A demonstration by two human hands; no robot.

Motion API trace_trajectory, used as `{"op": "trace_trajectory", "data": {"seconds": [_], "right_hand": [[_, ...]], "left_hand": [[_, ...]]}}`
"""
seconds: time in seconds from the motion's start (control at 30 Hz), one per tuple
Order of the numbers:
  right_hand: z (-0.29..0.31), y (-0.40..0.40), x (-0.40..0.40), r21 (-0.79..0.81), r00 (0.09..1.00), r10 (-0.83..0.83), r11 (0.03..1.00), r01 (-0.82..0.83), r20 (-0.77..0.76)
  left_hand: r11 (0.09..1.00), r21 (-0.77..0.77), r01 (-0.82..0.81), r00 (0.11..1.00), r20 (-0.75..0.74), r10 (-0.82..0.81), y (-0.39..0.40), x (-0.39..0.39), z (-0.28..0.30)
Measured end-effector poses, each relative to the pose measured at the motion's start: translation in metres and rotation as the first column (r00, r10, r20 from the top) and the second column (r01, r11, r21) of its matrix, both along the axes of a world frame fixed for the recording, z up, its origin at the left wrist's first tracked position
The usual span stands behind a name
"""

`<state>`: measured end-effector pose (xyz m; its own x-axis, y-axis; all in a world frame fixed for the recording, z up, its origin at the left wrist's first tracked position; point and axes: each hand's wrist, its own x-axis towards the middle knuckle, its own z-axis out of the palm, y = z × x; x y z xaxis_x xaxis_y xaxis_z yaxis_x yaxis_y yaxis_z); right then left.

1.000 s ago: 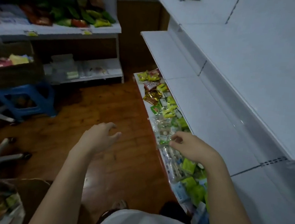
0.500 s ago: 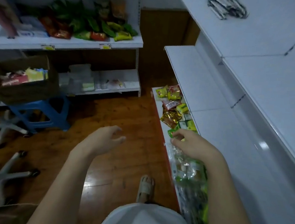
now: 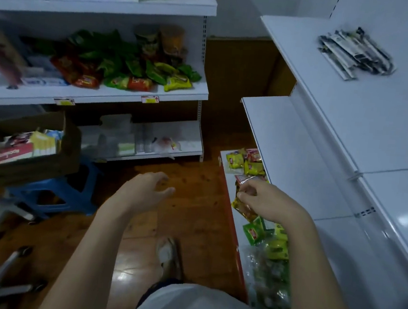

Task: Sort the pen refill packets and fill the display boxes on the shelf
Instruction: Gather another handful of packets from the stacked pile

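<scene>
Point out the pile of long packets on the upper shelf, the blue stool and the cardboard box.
pile of long packets (image 3: 354,55), head view, middle of the pile
blue stool (image 3: 71,192), head view, seat edge
cardboard box (image 3: 36,164), head view, front wall

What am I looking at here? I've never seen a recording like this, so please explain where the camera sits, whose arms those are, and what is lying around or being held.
There is no machine here. The camera sits on a person's head, looking forward and down, so the two bare arms are the wearer's own. The right hand reaches to the lowest white shelf on the right and its fingertips seem to pinch a shiny gold-brown snack packet. Yellow packets and green packets lie along that shelf. The left hand hovers over the wooden floor, fingers loosely spread, holding nothing. A bundle of long thin black-and-white packets, possibly the pen refills, lies on the upper right shelf. At left, a cardboard box rests on a blue stool.
</scene>
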<state>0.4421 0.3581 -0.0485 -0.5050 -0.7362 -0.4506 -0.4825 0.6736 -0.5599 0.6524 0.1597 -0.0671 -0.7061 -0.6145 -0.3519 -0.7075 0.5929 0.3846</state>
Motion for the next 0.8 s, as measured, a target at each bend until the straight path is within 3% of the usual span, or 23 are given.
{"op": "trace_trajectory", "data": {"seconds": [0.47, 0.63, 0.8], "right_hand": [[-0.021, -0.176, -0.137, 0.059, 0.977, -0.207, 0.977, 0.204, 0.056], [-0.015, -0.227, -0.197, -0.132, 0.957, -0.290, 0.948, 0.288, 0.003], [0.023, -0.267, -0.261, -0.309, 0.963, -0.268, 0.916, 0.256, 0.001]], "left_hand": [[0.981, 0.050, 0.186, 0.983, -0.006, -0.186, -0.251, -0.172, -0.013], [0.961, 0.016, 0.278, 0.961, -0.006, -0.278, -0.307, -0.267, -0.001], [0.900, -0.118, 0.420, 0.892, -0.129, -0.434, -0.328, -0.367, 0.035]]}}
